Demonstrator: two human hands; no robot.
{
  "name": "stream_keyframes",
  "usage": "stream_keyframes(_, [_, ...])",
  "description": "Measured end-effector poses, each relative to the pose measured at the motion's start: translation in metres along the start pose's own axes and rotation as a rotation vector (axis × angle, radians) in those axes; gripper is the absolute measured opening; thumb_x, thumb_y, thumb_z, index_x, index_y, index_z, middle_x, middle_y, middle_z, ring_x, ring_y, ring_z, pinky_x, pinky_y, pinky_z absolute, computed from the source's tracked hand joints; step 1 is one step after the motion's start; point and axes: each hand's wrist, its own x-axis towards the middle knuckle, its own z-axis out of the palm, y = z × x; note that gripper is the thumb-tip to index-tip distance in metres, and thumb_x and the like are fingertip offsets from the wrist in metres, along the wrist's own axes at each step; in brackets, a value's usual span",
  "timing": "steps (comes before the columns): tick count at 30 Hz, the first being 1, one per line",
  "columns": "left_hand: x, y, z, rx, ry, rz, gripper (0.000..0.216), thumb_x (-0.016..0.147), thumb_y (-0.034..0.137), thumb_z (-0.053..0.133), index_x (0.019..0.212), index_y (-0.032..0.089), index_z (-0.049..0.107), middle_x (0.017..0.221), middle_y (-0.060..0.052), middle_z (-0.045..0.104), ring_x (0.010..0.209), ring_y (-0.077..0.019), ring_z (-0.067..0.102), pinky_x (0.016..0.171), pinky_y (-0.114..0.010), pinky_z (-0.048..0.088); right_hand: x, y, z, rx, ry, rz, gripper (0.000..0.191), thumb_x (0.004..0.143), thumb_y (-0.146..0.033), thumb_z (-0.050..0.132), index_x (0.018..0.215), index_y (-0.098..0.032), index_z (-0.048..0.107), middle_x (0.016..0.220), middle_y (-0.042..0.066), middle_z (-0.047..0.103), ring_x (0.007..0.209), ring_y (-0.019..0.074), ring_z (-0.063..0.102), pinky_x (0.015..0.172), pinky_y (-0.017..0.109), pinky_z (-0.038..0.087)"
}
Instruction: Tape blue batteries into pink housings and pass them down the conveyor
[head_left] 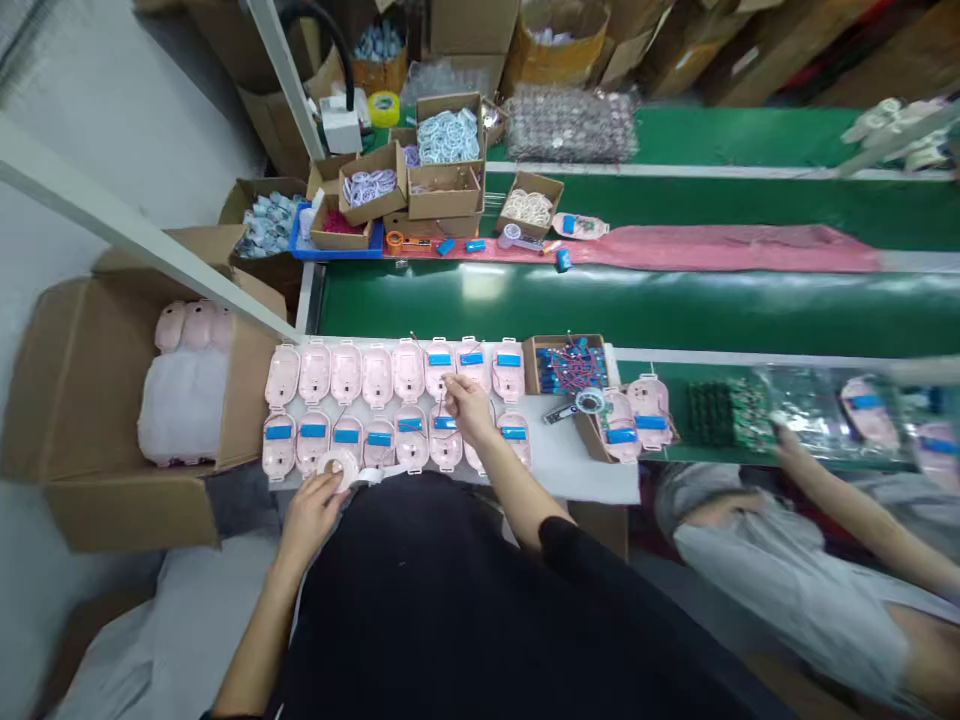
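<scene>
At the near edge of the desk [585,465], the left hand [315,515] curls its fingers around a white translucent roll of tape [337,468]. Two rows of pink plastic shells [346,375] lie just beyond. The right hand [469,408] rests on them, fingers bunched, grip unclear. Rightward stands a small cardboard box of blue wired cells [570,365].

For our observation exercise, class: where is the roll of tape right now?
In the head view, the roll of tape is at the lower left, held by the left hand against the near edge of the rows of pink cases.
</scene>
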Motion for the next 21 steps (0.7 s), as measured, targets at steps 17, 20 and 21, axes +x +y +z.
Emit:
stream_keyframes(17, [0.002, -0.006, -0.003, -0.064, 0.039, -0.134, 0.025, 0.098, 0.038, 0.061, 0.108, 0.022, 0.076, 0.102, -0.010, 0.078, 0.098, -0.0274, 0.074, 0.091, -0.041, 0.059, 0.091, -0.015, -0.006, -1.300, -0.312, -0.071, 0.065, 0.092, -0.009, 0.048, 0.156, -0.022, 0.046, 0.170, 0.010, 0.030, 0.155, 0.0325, 0.018, 0.125, 0.056, 0.013])
stream_keyframes(20, [0.009, -0.003, -0.004, -0.119, 0.093, -0.211, 0.026, 0.096, 0.040, 0.062, 0.109, 0.021, 0.073, 0.112, -0.014, 0.077, 0.108, -0.0309, 0.072, 0.098, -0.046, 0.056, 0.082, -0.040, -0.002, -0.950, -0.273, 0.004, 0.063, 0.092, -0.015, 0.049, 0.155, -0.020, 0.046, 0.167, 0.014, 0.036, 0.152, 0.0334, 0.028, 0.120, 0.056, 0.028])
stream_keyframes(21, [0.013, -0.002, -0.005, -0.140, 0.120, -0.267, 0.027, 0.096, 0.040, 0.062, 0.111, 0.020, 0.071, 0.115, -0.015, 0.075, 0.111, -0.0321, 0.071, 0.100, -0.048, 0.056, 0.073, -0.051, 0.002, -0.717, -0.251, 0.045, 0.060, 0.096, -0.020, 0.047, 0.156, -0.020, 0.043, 0.163, 0.015, 0.041, 0.145, 0.0318, 0.040, 0.113, 0.051, 0.039])
